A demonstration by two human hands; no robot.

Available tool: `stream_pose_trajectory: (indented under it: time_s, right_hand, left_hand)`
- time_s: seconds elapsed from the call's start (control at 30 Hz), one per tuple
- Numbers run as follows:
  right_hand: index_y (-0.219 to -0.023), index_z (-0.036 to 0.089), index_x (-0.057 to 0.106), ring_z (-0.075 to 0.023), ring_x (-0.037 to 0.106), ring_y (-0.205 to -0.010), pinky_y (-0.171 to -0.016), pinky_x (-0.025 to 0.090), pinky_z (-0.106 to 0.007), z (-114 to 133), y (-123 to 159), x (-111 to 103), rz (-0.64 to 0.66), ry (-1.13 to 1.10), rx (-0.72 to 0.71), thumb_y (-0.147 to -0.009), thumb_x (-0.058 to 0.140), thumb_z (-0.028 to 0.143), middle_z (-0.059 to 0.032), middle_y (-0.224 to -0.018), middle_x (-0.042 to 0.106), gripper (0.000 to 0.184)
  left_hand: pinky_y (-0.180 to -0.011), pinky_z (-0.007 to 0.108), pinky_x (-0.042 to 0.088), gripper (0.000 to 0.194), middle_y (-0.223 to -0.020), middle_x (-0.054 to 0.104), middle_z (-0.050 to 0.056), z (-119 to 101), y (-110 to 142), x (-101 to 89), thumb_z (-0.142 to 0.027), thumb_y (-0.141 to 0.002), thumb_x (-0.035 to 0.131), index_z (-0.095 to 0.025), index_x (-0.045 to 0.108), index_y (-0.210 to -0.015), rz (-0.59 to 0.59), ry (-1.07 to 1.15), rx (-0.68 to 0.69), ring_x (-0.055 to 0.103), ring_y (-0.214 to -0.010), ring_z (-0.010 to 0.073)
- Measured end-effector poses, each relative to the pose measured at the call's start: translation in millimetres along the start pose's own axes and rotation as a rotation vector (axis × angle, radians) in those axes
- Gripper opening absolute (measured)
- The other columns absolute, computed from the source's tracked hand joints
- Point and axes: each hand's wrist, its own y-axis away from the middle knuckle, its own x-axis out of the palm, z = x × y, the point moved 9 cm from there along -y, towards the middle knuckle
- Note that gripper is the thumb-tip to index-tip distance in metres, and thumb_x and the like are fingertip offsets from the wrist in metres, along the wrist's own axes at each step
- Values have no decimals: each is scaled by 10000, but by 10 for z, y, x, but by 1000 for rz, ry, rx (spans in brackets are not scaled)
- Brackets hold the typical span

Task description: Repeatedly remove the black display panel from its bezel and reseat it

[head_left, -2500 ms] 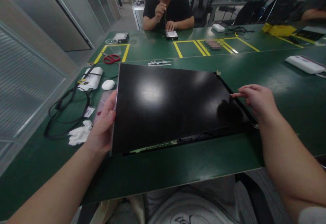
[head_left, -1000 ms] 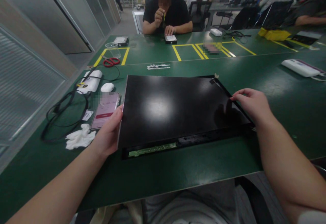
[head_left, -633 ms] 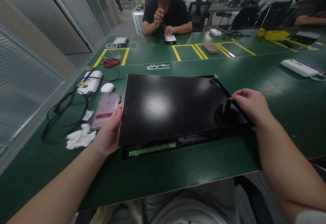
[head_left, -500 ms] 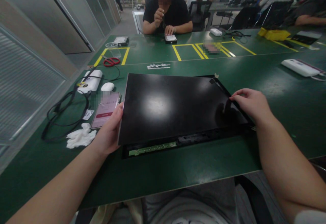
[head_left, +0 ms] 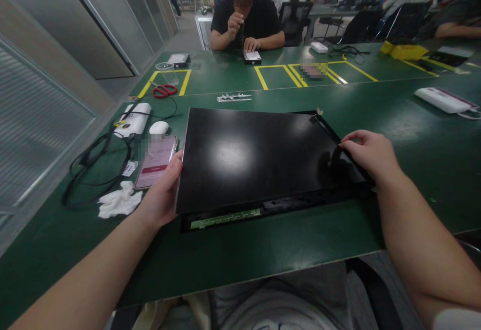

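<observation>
A large glossy black display panel (head_left: pixel 255 157) lies in front of me on the green table (head_left: pixel 263 250), sitting over a black frame whose edge shows along the right and near sides. A narrow green circuit strip (head_left: pixel 225 218) shows at its near edge. My left hand (head_left: pixel 163 195) grips the panel's left edge, thumb on top. My right hand (head_left: pixel 370 154) holds the right edge, fingers curled on the rim where panel and frame meet.
Left of the panel lie a lit phone (head_left: pixel 157 154), a white mouse (head_left: pixel 159 127), a white device (head_left: pixel 132 118) with black cables (head_left: pixel 90 170), a white cloth (head_left: pixel 119 201) and red scissors (head_left: pixel 164 90). Small parts (head_left: pixel 233 98) lie beyond the panel. A person (head_left: pixel 246 17) sits opposite. Another white device (head_left: pixel 445 99) lies at right.
The panel, tilted up on its left side 2.5 s ago, has come down nearly flat onto the frame. Over the last second both hands have kept their grip and barely moved.
</observation>
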Motion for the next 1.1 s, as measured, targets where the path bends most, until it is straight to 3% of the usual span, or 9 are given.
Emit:
stream_pose_trajectory:
  time_s: [0.23,0.43,0.7,0.87,1.1]
  right_hand:
    - [-841,248,778,-249,622,-775,-811,481,-389,9,2,0,-7,-25,7,-754,647,375,-46,-722,695,202]
    - [-898,251,813,-242,629,-739,-804,488,-400,-82,-28,50,15,-91,37,-741,674,389,-37,-728,704,252]
    - [-965,241,830,-242,659,-751,-777,513,-395,-174,-80,129,66,-129,45,-749,676,408,-46,-760,732,314]
    - [-965,229,834,-228,654,-751,-784,516,-384,-157,-62,128,77,-122,58,-768,684,411,-54,-786,741,308]
    - [-977,232,836,-234,672,-749,-801,525,-404,-151,-61,118,72,-100,54,-792,678,396,-58,-816,755,293]
  left_hand:
    - [-1177,479,581,557,-1337,837,43,-8,-4,67,-414,-911,922,-261,713,-1403,50,41,1,734,-1349,342]
    - [-1150,478,602,572,-1327,840,27,0,5,73,-438,-933,896,-278,691,-1441,23,41,-12,747,-1326,340]
    - [-1074,457,648,542,-1245,860,16,-15,20,43,-430,-880,939,-293,735,-1363,-7,1,-1,767,-1273,354]
    - [-1079,468,643,435,-1178,874,12,-22,15,56,-444,-853,955,-262,778,-1207,-29,-12,4,767,-1266,360]
    - [-1095,459,632,467,-1255,857,41,-26,18,85,-436,-836,969,-245,769,-1212,-48,-11,1,749,-1300,374]
